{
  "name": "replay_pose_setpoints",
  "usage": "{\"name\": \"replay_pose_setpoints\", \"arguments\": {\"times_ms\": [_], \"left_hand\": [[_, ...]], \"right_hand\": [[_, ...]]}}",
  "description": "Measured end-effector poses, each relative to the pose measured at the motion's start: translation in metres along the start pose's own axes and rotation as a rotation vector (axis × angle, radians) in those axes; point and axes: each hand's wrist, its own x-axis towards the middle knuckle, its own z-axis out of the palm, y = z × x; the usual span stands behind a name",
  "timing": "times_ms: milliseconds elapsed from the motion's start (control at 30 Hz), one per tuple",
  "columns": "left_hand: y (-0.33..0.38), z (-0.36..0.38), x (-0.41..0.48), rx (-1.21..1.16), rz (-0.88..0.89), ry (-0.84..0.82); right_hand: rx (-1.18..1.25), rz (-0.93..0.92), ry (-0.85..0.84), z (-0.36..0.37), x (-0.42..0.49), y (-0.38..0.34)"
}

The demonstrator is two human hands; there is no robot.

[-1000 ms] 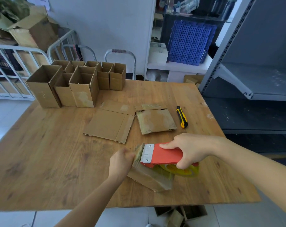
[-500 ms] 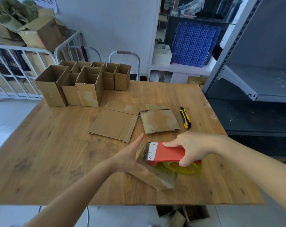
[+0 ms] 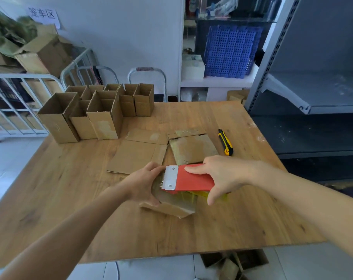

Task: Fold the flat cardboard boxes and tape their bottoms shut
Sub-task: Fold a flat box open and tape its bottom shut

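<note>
Planks of a wooden table [image 3: 50, 199] are spread beneath both hands, and grey metal shelving [image 3: 323, 98] is seen beyond the right hand [image 3: 222, 174]. Far ahead of the left hand [image 3: 143, 184] and off to its left, a cluster of upright boxes [image 3: 103, 118] is stood with tops open. Just ahead of the hands, a larger flat box [image 3: 135, 156] is laid before the left hand and a smaller flat box [image 3: 193, 148] before the right. A folded box [image 3: 171, 207] is held down on the table, its left end gripped by the left hand, fingers curled over the top and thumb on the near edge. Above it, a red tape dispenser [image 3: 193, 177] is clasped in the right hand, forefinger laid straight along its top, toothed blade turned toward the left fingers. A yellow-and-black utility knife [image 3: 225, 142] is laid just beyond the right hand.
</note>
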Motion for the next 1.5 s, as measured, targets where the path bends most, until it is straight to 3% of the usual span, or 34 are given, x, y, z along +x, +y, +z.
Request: {"name": "replay_pose_setpoints", "arguments": {"times_ms": [333, 867, 1100, 1333, 1500], "left_hand": [[-0.02, 0.006, -0.015, -0.013, -0.026, 0.05], [-0.017, -0.003, -0.006, 0.026, -0.034, 0.008], [-0.019, -0.005, -0.004, 0.014, -0.038, 0.008], [-0.016, -0.005, -0.006, 0.017, -0.016, 0.009], [-0.016, -0.004, -0.01, 0.038, -0.006, 0.019]], "right_hand": [[-0.059, -0.055, -0.009, 0.013, -0.012, 0.017], [0.089, 0.049, 0.075, 0.053, 0.009, 0.024], [-0.049, 0.053, 0.144, 0.063, 0.018, 0.022], [-0.039, -0.017, 0.161, 0.048, -0.002, 0.028], [-0.127, -0.014, 0.102, 0.051, -0.018, 0.04]]}}
